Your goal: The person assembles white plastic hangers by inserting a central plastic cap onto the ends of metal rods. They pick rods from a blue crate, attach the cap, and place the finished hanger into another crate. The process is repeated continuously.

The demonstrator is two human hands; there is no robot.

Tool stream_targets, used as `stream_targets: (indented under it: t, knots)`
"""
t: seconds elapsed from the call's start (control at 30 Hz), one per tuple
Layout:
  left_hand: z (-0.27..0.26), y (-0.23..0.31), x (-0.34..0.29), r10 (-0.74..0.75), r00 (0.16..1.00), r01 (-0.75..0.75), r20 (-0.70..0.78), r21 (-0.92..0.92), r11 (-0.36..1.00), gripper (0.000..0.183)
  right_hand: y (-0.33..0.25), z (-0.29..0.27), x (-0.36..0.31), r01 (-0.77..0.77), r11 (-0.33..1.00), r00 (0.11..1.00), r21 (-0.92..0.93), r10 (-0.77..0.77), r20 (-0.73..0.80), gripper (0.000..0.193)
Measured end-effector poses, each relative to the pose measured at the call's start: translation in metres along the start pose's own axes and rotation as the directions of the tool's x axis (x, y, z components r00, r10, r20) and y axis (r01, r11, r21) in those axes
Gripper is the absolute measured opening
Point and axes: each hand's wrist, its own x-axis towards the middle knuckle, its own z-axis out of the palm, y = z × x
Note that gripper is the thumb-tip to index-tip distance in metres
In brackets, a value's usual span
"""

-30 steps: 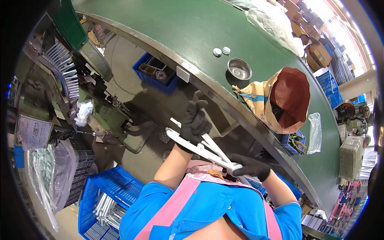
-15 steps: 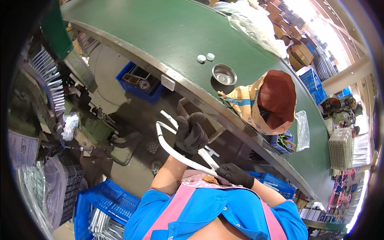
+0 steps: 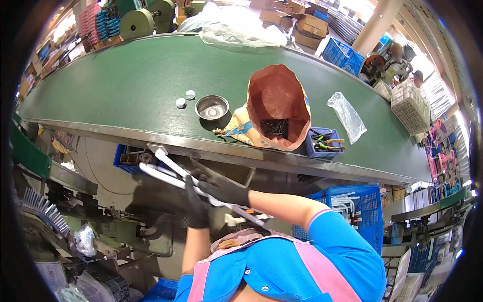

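In front of my body I hold a bent white metal tube frame [image 3: 166,175], slanting from upper left to lower right. My left hand [image 3: 197,205], in a dark glove, grips its middle, with fingers pointing up across the tubes. My right hand [image 3: 225,190], gloved too, closes round the frame just right of the left one, and the gloves overlap there. The lower end of the frame, near my apron, is smeared by motion.
Ahead runs a long green-topped table [image 3: 136,85] with a metal edge. On it stand a steel bowl [image 3: 212,107], an open paper sack [image 3: 279,108] holding dark small parts, and a blue tool bin [image 3: 324,142]. A blue crate [image 3: 371,216] with white tubes sits at right.
My view has swung left to face the table. My right hand has come up beside the left on the frame, and the frame has turned between them.
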Motion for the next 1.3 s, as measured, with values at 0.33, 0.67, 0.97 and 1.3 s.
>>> stream_targets:
  t: [0.33, 0.67, 0.97, 1.3]
  knots:
    - [-0.035, 0.081, 0.022, 0.268, 0.963, -0.194, 0.040, 0.791, 0.580, 0.037, 0.036, 0.123, 0.083, 0.340, 0.850, 0.927, -0.402, -0.374, -0.007, 0.019]
    - [-0.039, 0.114, -0.143, -0.096, 0.940, 0.338, -0.329, 0.846, 0.413, 0.029, -0.031, 0.012, -0.005, 0.535, 0.688, 0.845, -0.490, -0.447, 0.295, 0.049]
    - [-0.086, 0.013, -0.192, -0.300, 0.949, 0.218, -0.101, 0.896, 0.386, 0.029, -0.005, -0.012, -0.015, 0.669, 0.517, 0.534, -0.534, 0.165, 0.829, 0.037]
    - [-0.102, -0.018, -0.180, -0.258, 0.965, 0.167, -0.053, 0.880, 0.444, 0.030, 0.136, -0.013, -0.006, 0.450, 0.875, 0.210, -0.177, 0.089, 0.974, 0.057]
